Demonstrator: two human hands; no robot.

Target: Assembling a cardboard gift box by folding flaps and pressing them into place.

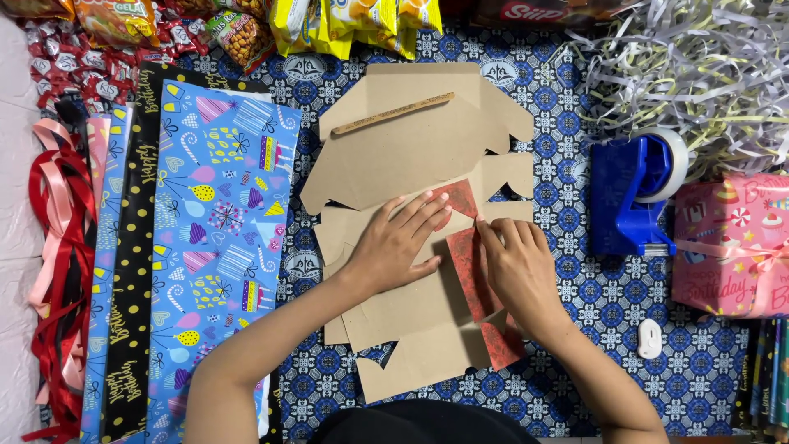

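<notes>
A: Two hands, both down on the flat brown cardboard cutout point(411, 156) in the middle of the surface point(608, 304), which wears a blue patterned cloth.

B: What is the left hand point(399, 242) doing?

A: It lies palm down on the cardboard, fingers spread and flat, tips touching the upper end of a red patterned paper strip point(477, 279). No pinch in that grip, just pressing.

B: And the right hand point(518, 271)?

A: Fingers drawn together, tips pressing the strip's edge just beside the left fingertips. Whether anything is pinched underneath, I cannot tell.

B: Where does the strip run?

A: Slantwise over the cardboard, from near the fingertips down toward the lower right edge, partly hidden under the right hand.

B: Around them?

A: A wooden stick point(393, 113) rests on the cardboard's upper part. Left of it lie blue gift wrap sheets point(218, 247) and red ribbons point(57, 247). To the right stand a blue tape dispenser point(629, 197) and a pink wrapped box point(731, 247), with shredded paper point(699, 66) above and snack packets point(246, 25) along the top.
</notes>
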